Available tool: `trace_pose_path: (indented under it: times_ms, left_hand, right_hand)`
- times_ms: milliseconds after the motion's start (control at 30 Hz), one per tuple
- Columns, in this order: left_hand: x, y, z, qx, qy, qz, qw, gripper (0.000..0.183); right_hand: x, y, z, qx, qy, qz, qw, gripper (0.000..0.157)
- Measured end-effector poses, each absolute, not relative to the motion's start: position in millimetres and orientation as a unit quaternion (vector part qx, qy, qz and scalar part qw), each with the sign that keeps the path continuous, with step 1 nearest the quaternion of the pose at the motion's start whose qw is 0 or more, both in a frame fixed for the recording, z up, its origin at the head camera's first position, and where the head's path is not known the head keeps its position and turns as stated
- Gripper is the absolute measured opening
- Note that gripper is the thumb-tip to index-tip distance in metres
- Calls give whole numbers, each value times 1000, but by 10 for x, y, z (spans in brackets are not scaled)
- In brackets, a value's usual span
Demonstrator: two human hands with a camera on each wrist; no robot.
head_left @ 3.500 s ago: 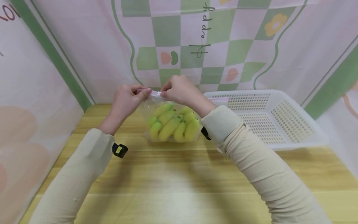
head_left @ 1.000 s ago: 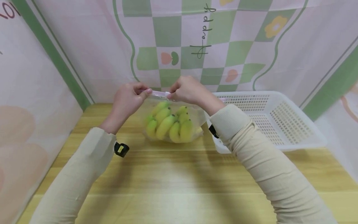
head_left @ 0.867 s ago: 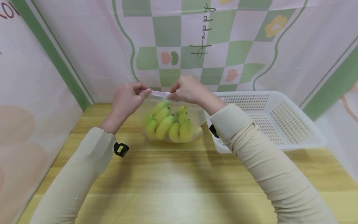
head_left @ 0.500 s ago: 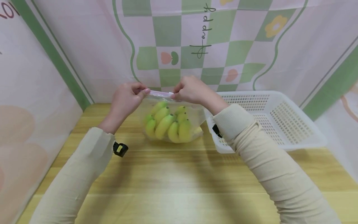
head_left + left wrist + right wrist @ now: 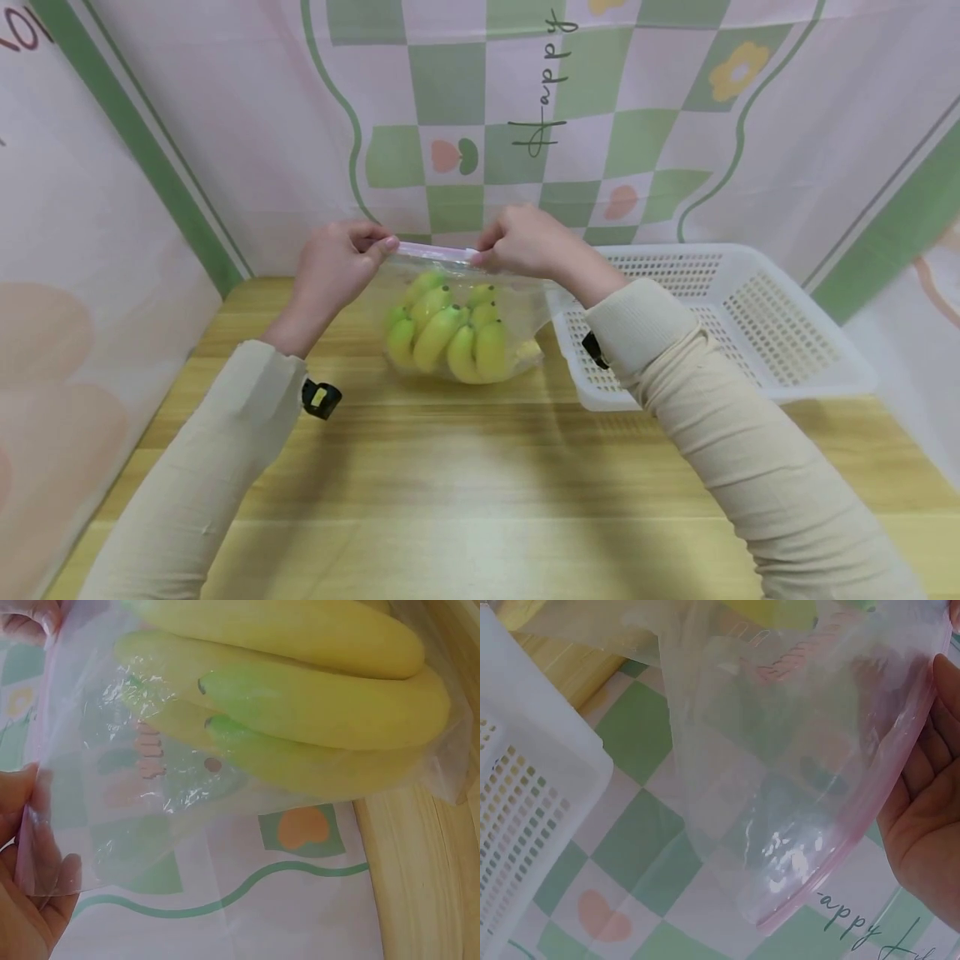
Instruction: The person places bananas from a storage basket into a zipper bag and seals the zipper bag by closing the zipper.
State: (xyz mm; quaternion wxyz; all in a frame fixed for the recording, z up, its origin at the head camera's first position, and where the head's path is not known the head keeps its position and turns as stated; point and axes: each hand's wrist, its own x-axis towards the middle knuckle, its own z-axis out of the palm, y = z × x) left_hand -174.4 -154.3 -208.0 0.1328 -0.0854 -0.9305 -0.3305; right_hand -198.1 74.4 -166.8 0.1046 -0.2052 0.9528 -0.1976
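A clear zip bag (image 5: 528, 304) stands on the table with several yellow bananas (image 5: 438, 333), greenish at their tips, inside it. Its pink seal strip (image 5: 431, 252) runs along the top. My left hand (image 5: 330, 271) pinches the strip's left end between thumb and fingers; in the left wrist view that hand (image 5: 26, 900) grips the bag's corner. Farther right, my right hand (image 5: 525, 242) pinches the strip at a small white slider (image 5: 470, 253), partly covered by the fingers. In the right wrist view the strip's free end (image 5: 780, 919) extends past the right hand (image 5: 926, 840).
A white perforated plastic basket (image 5: 780, 392) sits right of the bag, partly behind my right forearm. Under everything is a wooden table (image 5: 450, 475). A green-and-white checked cloth backdrop (image 5: 450, 83) rises close behind the hands.
My right hand has moved right along the strip, the white slider going with it. The stretch of strip between the hands is longer. My left hand and the bananas have shifted slightly left.
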Motion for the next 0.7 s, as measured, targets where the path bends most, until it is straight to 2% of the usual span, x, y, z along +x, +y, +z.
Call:
trace_pose_path:
  times_ms: [467, 700]
  left_hand:
    - [-1751, -1632, -2127, -82, -921, -355, 140, 25]
    - [-1754, -1640, -2110, -88, -926, -338, 142, 25]
  right_hand:
    - [-1972, 667, -1717, -258, 939, -211, 87, 28]
    - [-1985, 625, -1692, -226, 945, -211, 105, 26]
